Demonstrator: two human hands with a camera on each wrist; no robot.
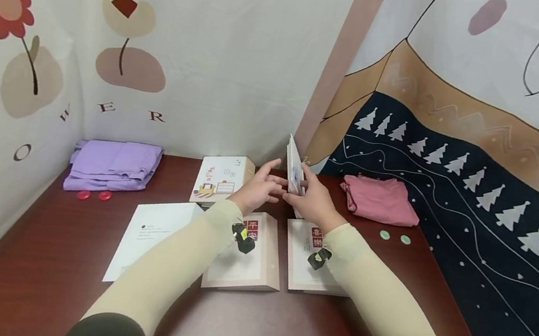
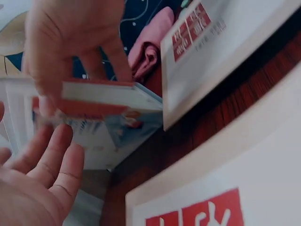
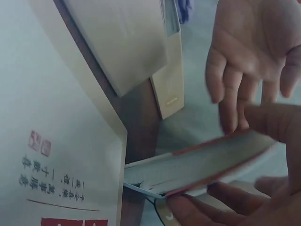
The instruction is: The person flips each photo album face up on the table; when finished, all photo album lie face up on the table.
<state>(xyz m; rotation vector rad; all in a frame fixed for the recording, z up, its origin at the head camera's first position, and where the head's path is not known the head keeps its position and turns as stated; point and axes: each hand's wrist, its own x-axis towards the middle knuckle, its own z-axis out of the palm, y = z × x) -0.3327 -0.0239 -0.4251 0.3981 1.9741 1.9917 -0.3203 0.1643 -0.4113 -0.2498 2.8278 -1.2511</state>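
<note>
- We see the right hand near the middle of the head view, its fingers and thumb clamped on a thin book that stands on edge, raised above the counter
- In the right wrist view the book lies across the lower centre, its page edges showing between a red-trimmed cover, thumb above and fingers below
- The left hand is just left of the book, its fingers spread apart and straight; we cannot tell whether they touch the cover
- In the left wrist view the open palm sits at the lower left, with the book just above it, pinched from above by the other hand
- Below the hands two pale boxes lie flat on the counter: the left box under the left forearm and the right box under the right wrist, both with red characters on top
- A white sheet lies left of the boxes, and a printed carton sits behind it
- A folded purple cloth is at the far left with two red buttons in front of it
- A folded pink cloth is at the right with two green buttons near it
</note>
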